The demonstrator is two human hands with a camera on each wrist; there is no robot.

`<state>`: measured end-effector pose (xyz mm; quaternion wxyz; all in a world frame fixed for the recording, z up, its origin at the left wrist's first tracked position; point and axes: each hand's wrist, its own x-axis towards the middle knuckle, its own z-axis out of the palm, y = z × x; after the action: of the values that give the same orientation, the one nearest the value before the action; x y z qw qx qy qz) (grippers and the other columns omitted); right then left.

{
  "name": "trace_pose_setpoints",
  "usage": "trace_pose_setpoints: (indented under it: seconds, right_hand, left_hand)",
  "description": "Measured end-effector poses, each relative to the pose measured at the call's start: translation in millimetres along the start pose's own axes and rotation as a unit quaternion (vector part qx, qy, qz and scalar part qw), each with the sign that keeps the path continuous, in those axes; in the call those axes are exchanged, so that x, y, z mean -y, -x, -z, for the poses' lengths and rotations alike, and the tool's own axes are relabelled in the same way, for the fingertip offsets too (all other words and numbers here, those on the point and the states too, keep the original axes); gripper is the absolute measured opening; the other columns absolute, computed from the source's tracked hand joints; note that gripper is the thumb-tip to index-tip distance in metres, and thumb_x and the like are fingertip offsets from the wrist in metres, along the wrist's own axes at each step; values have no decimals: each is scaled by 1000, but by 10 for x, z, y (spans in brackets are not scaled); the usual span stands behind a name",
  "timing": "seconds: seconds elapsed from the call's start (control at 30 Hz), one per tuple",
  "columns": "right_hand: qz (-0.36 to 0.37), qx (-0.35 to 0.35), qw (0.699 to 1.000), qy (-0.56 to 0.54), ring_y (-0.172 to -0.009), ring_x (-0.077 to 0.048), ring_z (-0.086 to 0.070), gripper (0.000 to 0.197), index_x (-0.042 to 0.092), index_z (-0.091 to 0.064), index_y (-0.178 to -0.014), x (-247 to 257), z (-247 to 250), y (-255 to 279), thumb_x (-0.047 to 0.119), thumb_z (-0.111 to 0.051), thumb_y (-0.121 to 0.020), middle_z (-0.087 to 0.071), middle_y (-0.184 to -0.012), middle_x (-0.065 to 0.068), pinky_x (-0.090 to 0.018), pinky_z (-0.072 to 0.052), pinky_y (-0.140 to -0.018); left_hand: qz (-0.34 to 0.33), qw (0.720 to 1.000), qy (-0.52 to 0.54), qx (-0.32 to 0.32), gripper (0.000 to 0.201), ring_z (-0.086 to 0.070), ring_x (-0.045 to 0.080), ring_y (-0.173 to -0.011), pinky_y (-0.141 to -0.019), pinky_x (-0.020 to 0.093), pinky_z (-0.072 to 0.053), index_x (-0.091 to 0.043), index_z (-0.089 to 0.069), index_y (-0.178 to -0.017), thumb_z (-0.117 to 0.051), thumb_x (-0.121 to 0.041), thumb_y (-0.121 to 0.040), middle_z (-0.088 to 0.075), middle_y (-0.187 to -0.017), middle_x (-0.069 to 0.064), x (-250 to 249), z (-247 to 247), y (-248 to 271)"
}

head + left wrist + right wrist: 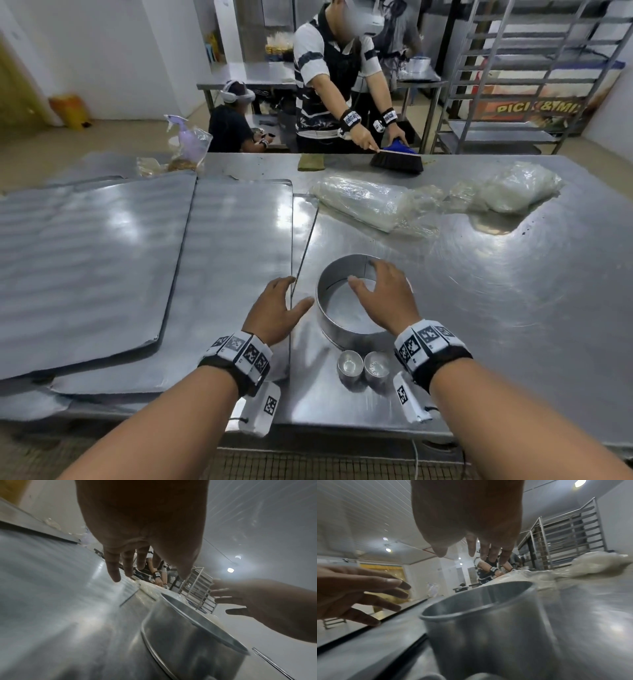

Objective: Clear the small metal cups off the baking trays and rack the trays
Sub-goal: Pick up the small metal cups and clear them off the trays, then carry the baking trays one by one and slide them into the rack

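Nearest the person, two cups (pixel 363 367) stand upright side by side, just touching, on the bare table (pixel 496 308), off the trays (pixel 233 274) and just this side of the ring (pixel 329 308). They look light, stiff and slick, likely best pinched at the rim or walls. Beyond them the right hand (pixel 383 296) hovers above the ring, fingers spread and holding nothing; the left hand (pixel 274 308) is likewise released, fingers straight, at the right edge of the top tray. The trays lie overlapped in a flat stack: thin, broad sheets, probably awkward and slippery, best taken by opposite edges with both hands. Farther off lie plastic bags (pixel 445 202), and the rack (pixel 513 68) stands past the table. The wrist views show clear air under both palms, which the head view leaves unsure; only the head view shows both cups clearly.
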<state>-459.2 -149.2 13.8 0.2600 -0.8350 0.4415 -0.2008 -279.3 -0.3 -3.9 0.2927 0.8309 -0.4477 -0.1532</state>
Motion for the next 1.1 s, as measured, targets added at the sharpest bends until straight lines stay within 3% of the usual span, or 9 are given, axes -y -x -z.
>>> trace_pose_setpoints:
  seconds: [0.17, 0.27, 0.47, 0.6, 0.73, 0.83, 0.93, 1.0, 1.1]
  right_hand:
    - [40, 44, 997, -39, -126, -23, -50, 59, 22, -49, -137, 844, -535, -45, 60, -53, -91, -55, -138, -4, -38, -43, -103]
    - [54, 91, 993, -59, -127, -23, -51, 59, 23, -47, -137, 1366, -963, -43, 60, -52, -91, -53, -139, -5, -40, -43, -103]
    - [46, 167, 982, -74, -124, -21, -52, 60, 21, -46, -139, 2379, -1914, -46, 58, -53, -92, -53, -138, -6, -34, -43, -95]
    - [17, 190, 979, -66, -126, -24, -52, 65, 17, -45, -140, 2906, -2555, -97, 59, -55, -91, -54, -140, -9, -38, -44, -101]
    - [-7, 192, 981, -38, -127, -28, -52, 69, 13, -43, -142, 3178, -2995, -174, 57, -58, -90, -54, -141, -13, -40, -44, -103]
    - [-34, 193, 980, -20, -127, -30, -53, 72, 12, -40, -145, 3218, -3188, -199, 53, -60, -90, -53, -142, -14, -41, -43, -103]
    - [-47, 200, 979, 15, -129, -31, -51, 74, 9, -36, -148, 3219, -3334, -224, 50, -60, -92, -51, -144, -16, -38, -41, -103]
    - [-54, 198, 978, 31, -129, -32, -50, 74, 6, -35, -148, 3250, -3408, -264, 49, -59, -93, -50, -145, -16, -37, -40, -103]
    - [-66, 192, 978, 47, -128, -33, -51, 72, 4, -37, -146, 3270, -3489, -351, 49, -57, -94, -51, -143, -16, -37, -41, -102]
  left_hand:
    - [58, 998, 1, -28, 71, -46, 21, -136, -109, 33, -38, -21, -41, -149, -57, -60, -92, -44, -153, 3, 557, 580, 105]
    - [99, 994, 6, -40, 71, -50, 22, -133, -108, 36, -41, -23, -42, -148, -59, -61, -91, -48, -150, 5, 1054, 978, 218]
    - [194, 979, 37, -58, 69, -52, 24, -131, -107, 39, -44, -23, -43, -148, -66, -52, -89, -50, -148, 6, 2344, 1847, 447]
    - [236, 969, 27, -65, 71, -54, 24, -129, -107, 37, -43, -22, -40, -150, -67, -48, -90, -46, -151, 7, 3277, 2445, 480]
    - [286, 956, 7, -73, 75, -52, 29, -131, -110, 41, -42, -20, -38, -150, -68, -47, -87, -43, -151, 13, 4145, 2969, 495]
    - [342, 935, -37, -83, 82, -40, 35, -137, -113, 45, -36, -23, -37, -150, -62, -55, -80, -41, -151, 14, 4650, 3208, 510]
    - [393, 912, -73, -95, 80, -31, 40, -139, -114, 48, -32, -24, -33, -151, -62, -53, -83, -33, -154, 16, 4960, 3349, 488]
    - [412, 904, -40, -105, 84, -34, 43, -136, -111, 46, -35, -21, -32, -152, -64, -51, -81, -34, -152, 19, 5153, 3411, 441]
    - [402, 907, 42, -116, 86, -56, 38, -121, -101, 38, -46, -13, -41, -144, -68, -49, -71, -55, -139, 18, 5379, 3450, 377]
